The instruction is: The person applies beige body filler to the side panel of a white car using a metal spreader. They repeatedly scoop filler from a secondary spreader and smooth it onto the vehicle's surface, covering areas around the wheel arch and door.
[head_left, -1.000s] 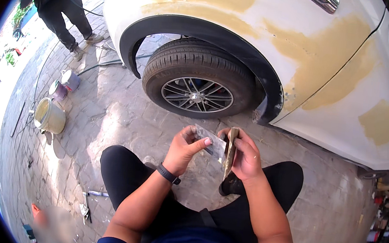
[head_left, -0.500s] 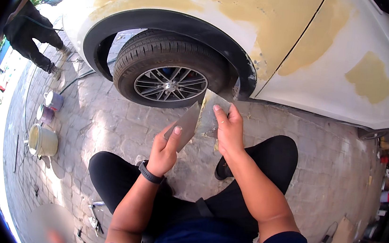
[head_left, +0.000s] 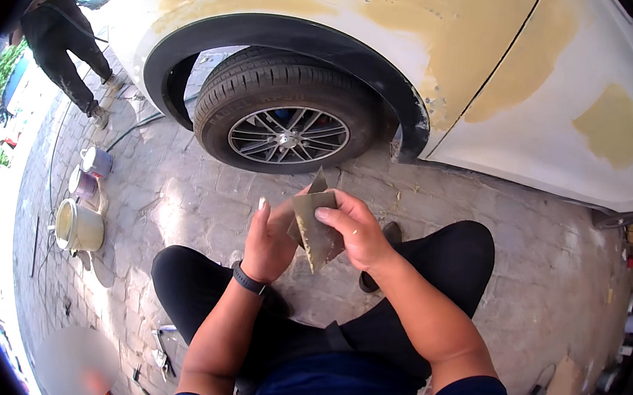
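In front of the car wheel (head_left: 286,139), my right hand (head_left: 359,235) grips a flat grey putty spreader (head_left: 317,224), its thumb pressed on the face. Yellowish residue crusts one edge of the spreader. A second thin grey plate (head_left: 320,182) shows behind it, overlapping and crossed at an angle; what holds it is partly hidden. Close at the left is my left hand (head_left: 269,240), thumb raised and apart, fingers stretched behind the plates with their tips hidden. A dark watch band (head_left: 248,280) circles the left wrist.
Beyond stands a white car body (head_left: 397,21) with tan filler patches. Buckets (head_left: 80,227) sit on the paving at left, near a standing person in dark trousers (head_left: 66,52). Metal tools (head_left: 161,355) lie at lower left; cardboard (head_left: 557,389) and clutter line the right.
The two plates, side by side before, now overlap in front of the right hand, which has tilted. My left thumb has lifted off its plate. The person at left has shifted slightly.
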Demonstrator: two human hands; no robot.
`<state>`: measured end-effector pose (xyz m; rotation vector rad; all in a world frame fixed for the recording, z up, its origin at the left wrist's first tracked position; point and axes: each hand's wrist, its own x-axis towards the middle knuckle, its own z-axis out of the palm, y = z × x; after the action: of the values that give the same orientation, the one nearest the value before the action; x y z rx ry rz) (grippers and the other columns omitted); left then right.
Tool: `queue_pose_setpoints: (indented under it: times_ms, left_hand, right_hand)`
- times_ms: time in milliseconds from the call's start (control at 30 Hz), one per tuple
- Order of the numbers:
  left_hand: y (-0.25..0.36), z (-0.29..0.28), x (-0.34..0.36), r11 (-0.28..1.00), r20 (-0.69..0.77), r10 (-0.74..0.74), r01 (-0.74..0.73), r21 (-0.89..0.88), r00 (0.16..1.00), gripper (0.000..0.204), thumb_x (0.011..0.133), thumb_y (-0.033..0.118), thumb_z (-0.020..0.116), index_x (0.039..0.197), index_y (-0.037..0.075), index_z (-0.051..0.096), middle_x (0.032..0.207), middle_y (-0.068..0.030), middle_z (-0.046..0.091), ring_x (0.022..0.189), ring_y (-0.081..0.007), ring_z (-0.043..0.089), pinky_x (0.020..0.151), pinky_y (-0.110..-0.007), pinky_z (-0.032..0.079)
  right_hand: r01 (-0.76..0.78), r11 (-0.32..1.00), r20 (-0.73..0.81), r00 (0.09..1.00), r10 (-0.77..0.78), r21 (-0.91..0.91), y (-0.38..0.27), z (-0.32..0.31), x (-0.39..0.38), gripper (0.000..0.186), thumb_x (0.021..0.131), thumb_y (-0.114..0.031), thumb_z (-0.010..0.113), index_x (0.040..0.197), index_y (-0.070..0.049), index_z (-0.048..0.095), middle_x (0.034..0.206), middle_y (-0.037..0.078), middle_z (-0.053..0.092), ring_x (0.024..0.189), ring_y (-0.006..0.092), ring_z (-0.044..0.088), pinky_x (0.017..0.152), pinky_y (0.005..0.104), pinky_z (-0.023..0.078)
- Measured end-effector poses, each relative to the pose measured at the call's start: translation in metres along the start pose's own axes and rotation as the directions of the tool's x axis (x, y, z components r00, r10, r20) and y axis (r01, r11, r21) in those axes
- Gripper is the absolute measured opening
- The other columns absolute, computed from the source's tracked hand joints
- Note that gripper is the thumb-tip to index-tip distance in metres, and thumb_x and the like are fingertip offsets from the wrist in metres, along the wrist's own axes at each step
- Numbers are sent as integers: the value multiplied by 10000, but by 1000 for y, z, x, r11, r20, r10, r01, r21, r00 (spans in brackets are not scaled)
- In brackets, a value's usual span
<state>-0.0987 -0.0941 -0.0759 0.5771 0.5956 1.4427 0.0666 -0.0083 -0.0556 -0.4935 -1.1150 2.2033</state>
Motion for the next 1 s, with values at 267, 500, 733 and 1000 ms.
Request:
queue_pose_setpoints:
  times_ms: [267, 500, 733, 1000]
  left_hand:
    - [-4, -9, 14, 969, -109, 43, -15, 246, 993, 513, 955, 184, 804, 1379, -15, 594, 1292, -81, 693, 1185, -154, 640, 1069, -323, 484]
    - [-3, -3, 6, 784, -265, 268, -50, 618, 926, 265, 984, 157, 781, 1156, -16, 679, 1084, -53, 737, 974, -94, 661, 894, -282, 549]
    - [-10, 8, 2, 847, -105, 271, -185, 499, 957, 409, 1133, 266, 556, 1400, -36, 626, 1221, -38, 711, 1135, -99, 606, 1006, -294, 495]
    - [-4, 3, -6, 654, -35, 221, -122, 747, 975, 455, 1146, 313, 500, 1437, -29, 573, 1169, -37, 709, 1047, -104, 596, 942, -289, 493]
  right_hand:
    - [-36, 995, -29, 999, 39, 88, -20, 1, -4, 309, 1002, -180, 553, 1238, 2, 632, 1142, 79, 698, 1065, 158, 661, 953, 300, 520]
    - [280, 920, -291, 888, -357, -274, -12, -14, 13, 194, 1070, -98, 601, 1233, 7, 618, 1178, 71, 713, 1045, 125, 661, 954, 306, 523]
    - [306, 880, -437, 778, -450, -363, -9, -23, 14, 175, 1064, -105, 618, 1199, 6, 627, 1177, 68, 697, 1037, 122, 639, 950, 305, 507]
    - [157, 917, -342, 894, -290, -366, 20, -13, 11, 167, 1046, -103, 653, 1180, -4, 647, 1126, 59, 711, 1004, 106, 640, 900, 291, 518]
